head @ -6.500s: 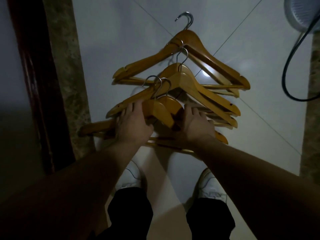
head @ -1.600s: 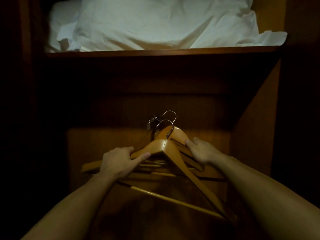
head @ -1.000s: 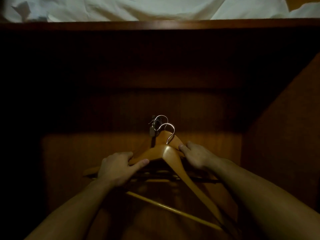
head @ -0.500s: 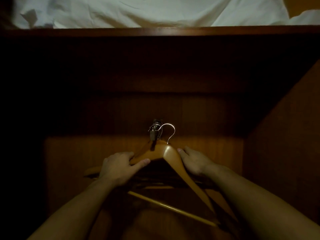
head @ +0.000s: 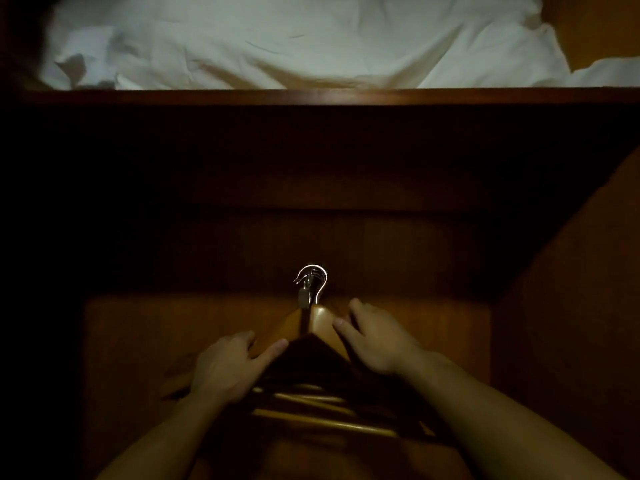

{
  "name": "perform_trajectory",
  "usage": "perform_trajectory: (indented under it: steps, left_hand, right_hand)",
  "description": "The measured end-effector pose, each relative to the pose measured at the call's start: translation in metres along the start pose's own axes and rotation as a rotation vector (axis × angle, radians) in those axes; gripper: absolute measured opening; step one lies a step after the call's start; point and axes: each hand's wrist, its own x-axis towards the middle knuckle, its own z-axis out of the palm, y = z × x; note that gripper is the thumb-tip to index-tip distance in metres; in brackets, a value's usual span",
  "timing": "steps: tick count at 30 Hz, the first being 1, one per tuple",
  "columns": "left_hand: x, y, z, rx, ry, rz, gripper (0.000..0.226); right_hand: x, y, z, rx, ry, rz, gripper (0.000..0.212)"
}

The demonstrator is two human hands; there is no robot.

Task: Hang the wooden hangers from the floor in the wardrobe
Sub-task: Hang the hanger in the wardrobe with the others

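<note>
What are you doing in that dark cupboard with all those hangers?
A person is holding a bunch of wooden hangers inside a dark wardrobe. The left hand grips one side of the bunch and the right hand rests on the other. The metal hooks point up together. No rail can be made out in the dark. White bedding lies on the shelf above.

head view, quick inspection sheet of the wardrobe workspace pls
surface: wardrobe back panel, dark wood, dimly lit
job's things: bunch of wooden hangers, metal hooks bunched together and pointing up; rail not visible
clutter: white bedding on the upper shelf
grippers: left hand and right hand grip the hangers' shoulders
cables: nothing seen
surroundings: wardrobe side wall; the rest too dark to tell
</note>
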Motion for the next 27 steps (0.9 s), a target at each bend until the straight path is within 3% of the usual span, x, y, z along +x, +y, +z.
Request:
perform_trajectory:
  steps: [7,11,19,27]
  left_hand:
    - [-0.003,-0.021,0.009,-0.013,-0.059,0.006,0.076]
    - [0.002,-0.015,0.013,-0.112,-0.002,-0.016,0.070]
    - [0.000,-0.011,0.023,-0.020,-0.016,-0.024,0.106]
    - [-0.001,-0.007,0.005,0.061,-0.106,0.030,0.094]
  right_hand:
    - [-0.002,-0.002,0.026,0.001,-0.114,0.008,0.024]
    - [-0.001,0.003,0.028,0.027,-0.131,0.075,0.030]
    - [-0.001,0.004,0.026,-0.036,-0.097,0.105,0.042]
    - [-0.008,0.004,0.023,-0.066,-0.106,0.136,0.033]
